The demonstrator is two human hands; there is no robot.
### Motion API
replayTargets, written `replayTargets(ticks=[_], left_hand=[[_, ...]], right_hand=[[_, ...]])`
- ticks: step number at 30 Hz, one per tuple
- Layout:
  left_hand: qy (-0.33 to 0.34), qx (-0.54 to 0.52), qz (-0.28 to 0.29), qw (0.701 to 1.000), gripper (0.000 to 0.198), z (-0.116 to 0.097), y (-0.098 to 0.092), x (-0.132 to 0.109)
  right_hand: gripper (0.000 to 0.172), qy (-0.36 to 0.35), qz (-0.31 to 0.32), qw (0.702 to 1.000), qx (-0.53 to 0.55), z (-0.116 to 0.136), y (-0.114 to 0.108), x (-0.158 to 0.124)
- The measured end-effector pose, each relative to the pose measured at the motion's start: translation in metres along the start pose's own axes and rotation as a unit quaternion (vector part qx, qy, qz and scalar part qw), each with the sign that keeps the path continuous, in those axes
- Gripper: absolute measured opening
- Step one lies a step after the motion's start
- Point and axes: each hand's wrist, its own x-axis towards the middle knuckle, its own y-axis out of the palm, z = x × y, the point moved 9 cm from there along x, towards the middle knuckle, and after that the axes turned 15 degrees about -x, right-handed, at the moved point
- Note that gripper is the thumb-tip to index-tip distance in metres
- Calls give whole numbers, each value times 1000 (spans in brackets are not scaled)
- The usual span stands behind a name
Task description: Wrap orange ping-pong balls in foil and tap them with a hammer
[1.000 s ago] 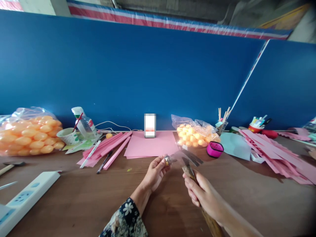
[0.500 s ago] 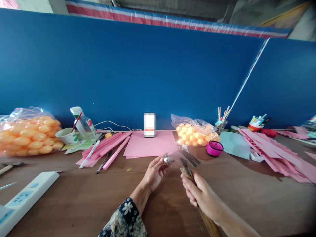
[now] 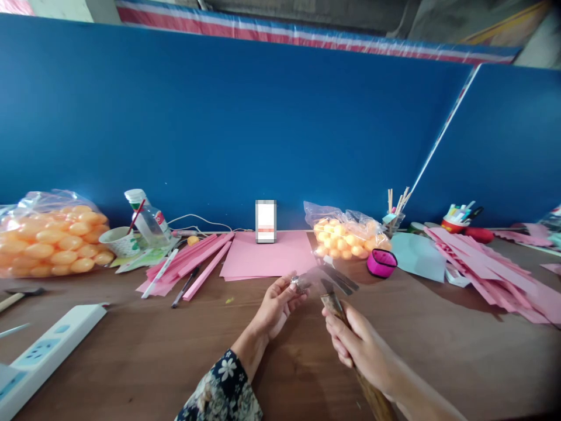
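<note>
A claw hammer (image 3: 333,304) with a wooden handle is held above the table in front of me. My right hand (image 3: 350,333) wraps round the handle below the metal head, and the handle runs down toward the bottom edge. My left hand (image 3: 280,301) has its thumb and fingers closed on the shiny round face at the head's left end. The two dark claw prongs point to the right. Part of the head between the hands looks hazy. Behind the hammer lie pink paper sheets (image 3: 267,260) and a magenta band (image 3: 382,263).
Bags of orange balls (image 3: 56,240) stand at left and centre right (image 3: 344,237). A power strip (image 3: 48,351) and another hammer (image 3: 20,295) lie left. A bottle (image 3: 151,219), paper cup (image 3: 118,241), pink strips (image 3: 486,269) and a blue partition (image 3: 263,117) are beyond.
Almost nothing differs. The hammer and my right hand have shifted very slightly to the right, with both hands keeping their hold.
</note>
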Motion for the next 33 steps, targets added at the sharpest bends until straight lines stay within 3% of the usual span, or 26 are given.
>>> replayTargets(ticks=[5,16,20,33], left_hand=[[10,5,9,1000,23,-2,0,1],[5,-21,5,1000,30,-1,2,-1],[-21,-30,17,999,22,3,5,-2],[-18,-33,-36,999,15,2,-6,0]], right_hand=[[25,5,-14,1000,-5,-4,-4,0],[24,0,-13,1000,-13,-1,-5,-3],[25,3,1,1000,-6,-3,0,-1],[25,3,-11,1000,-24,3,-5,-4]])
